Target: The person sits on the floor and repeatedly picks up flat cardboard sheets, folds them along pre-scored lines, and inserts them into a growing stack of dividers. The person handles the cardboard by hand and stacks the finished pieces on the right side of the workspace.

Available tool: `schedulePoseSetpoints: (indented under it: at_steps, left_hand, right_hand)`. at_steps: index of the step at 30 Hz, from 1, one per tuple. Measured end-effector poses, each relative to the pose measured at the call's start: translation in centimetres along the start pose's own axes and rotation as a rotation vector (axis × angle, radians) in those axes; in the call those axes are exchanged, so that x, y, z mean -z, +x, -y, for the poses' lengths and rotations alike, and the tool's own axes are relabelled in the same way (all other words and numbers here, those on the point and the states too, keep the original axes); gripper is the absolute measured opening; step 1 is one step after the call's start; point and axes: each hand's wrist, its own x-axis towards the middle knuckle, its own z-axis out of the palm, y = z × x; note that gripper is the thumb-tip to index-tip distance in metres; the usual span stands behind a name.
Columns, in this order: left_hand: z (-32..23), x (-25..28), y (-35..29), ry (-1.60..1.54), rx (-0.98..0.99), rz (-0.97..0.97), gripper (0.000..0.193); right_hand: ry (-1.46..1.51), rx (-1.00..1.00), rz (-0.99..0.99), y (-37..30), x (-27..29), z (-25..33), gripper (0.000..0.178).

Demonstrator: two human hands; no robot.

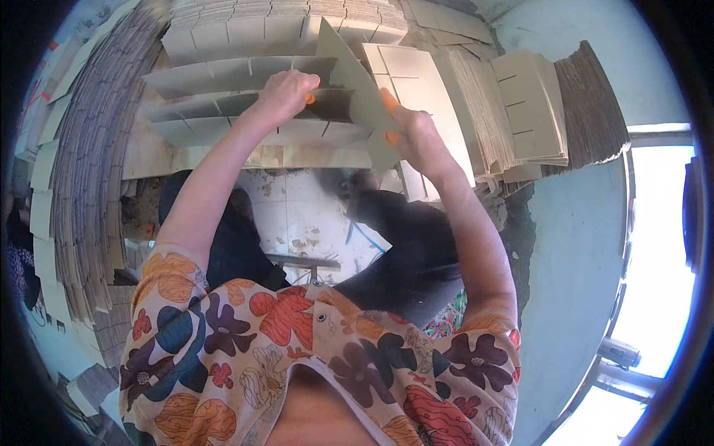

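Observation:
Orange covers sit on some fingertips of both my hands. My left hand [282, 97] is closed, with thumb and finger pinching the top edge of the middle slotted cardboard strip [338, 105]. That strip stands on edge between a farther slotted strip [230, 72] and a nearer one [223, 134], roughly parallel to them. My right hand [420, 137] grips a plain grey-beige cardboard sheet [353, 85], thumb and fingers at its right edge. This sheet is held upright and slanted across the right ends of the strips. Whether its lower edge meets their slots, I cannot tell.
A wooden board [290, 156] lies under the strips. Slotted cardboard pieces [416, 82] lie to the right, beside upright stacks [528, 108]. More stacks stand behind [275, 33] and along the left [93, 163]. A pale wall [573, 230] rises at the right.

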Motion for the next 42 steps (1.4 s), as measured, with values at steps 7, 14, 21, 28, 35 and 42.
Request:
schedulePoseSetpoints:
  at_steps: [7,14,21,28,35,42]
  left_hand:
    - [-4.6,1.8,-0.7,-0.101,-0.204,-0.327,0.009]
    - [-6.4,-0.3,-2.4,-0.133,-0.022,0.147,0.020]
    - [-6.3,-1.0,-2.6,-0.149,-0.015,0.058,0.021]
    - [-6.9,-0.7,-3.2,-0.126,-0.004,0.087,0.020]
    - [-8.4,2.4,-4.3,-0.167,0.077,0.047,0.025]
    - [-6.3,3.0,-6.3,-0.169,0.018,-0.174,0.037]
  right_hand:
    - [-0.025,-0.098,0.031,0.7,-0.9,1.0,0.039]
    - [-0.014,-0.039,0.034,0.5,-0.7,0.1,0.056]
    - [-0.243,-0.011,0.091,-0.2,0.1,2.2,0.056]
    - [-0.438,-0.028,0.153,-2.4,-3.2,1.6,0.025]
    - [-0.393,-0.275,-0.564,-3.3,2.8,-2.4,0.046]
    - [0.464,-0.628,-0.362,-7.1,3.0,-13.9,0.061]
